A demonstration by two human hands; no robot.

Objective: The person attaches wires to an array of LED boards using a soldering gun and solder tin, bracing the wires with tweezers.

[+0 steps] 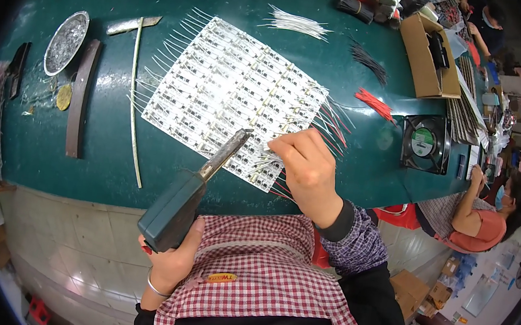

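My left hand (pixel 172 260) is wrapped round the dark green body of a soldering gun (pixel 173 207). Its metal barrel points up and to the right, with the tip over the lower right part of a white panel of small circuit boards (pixel 208 88). Just right of that tip, my right hand (pixel 310 170) is closed in a pinch above the panel. What its fingertips hold is too small to make out, though thin wires lie around them. White wires stick out from the panel's left edge, and red, black and white wires (pixel 333 129) from its right edge.
Bundles of white (pixel 296 23), black (pixel 369 61) and red wires (pixel 374 103) lie beyond and right of the panel. A fan (pixel 425 144) and a cardboard box (pixel 430 60) stand at right. At left are a metal bowl (pixel 66 42) and a brown strip (pixel 82 101). A co-worker (pixel 478 215) sits at right.
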